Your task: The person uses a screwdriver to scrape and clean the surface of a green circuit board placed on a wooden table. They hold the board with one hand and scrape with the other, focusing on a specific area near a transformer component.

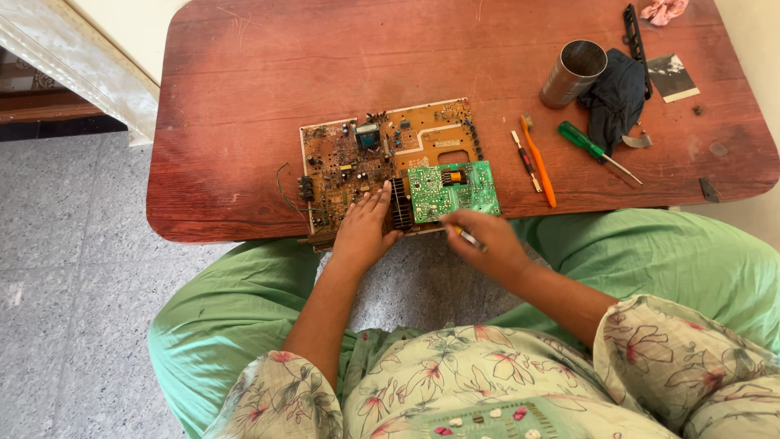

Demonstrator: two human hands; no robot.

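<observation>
A large brown circuit board (366, 150) lies on a low reddish wooden table (244, 97), near its front edge. A smaller green circuit board (455, 189) rests on the brown board's front right corner. My left hand (363, 230) lies flat on the front part of the brown board, fingers by a black ribbed heat sink (400, 205). My right hand (481, 242) grips a thin tool (465, 236) with a metal tip and orange band, its tip at the front edge of the green board.
To the right of the boards lie an orange toothbrush (539, 165), a small screwdriver (526, 160) and a green-handled screwdriver (593, 149). Farther back sit a metal can (573, 73), a dark cloth (617, 93) and a black strip (636, 41). My green-clad knees flank the table's front.
</observation>
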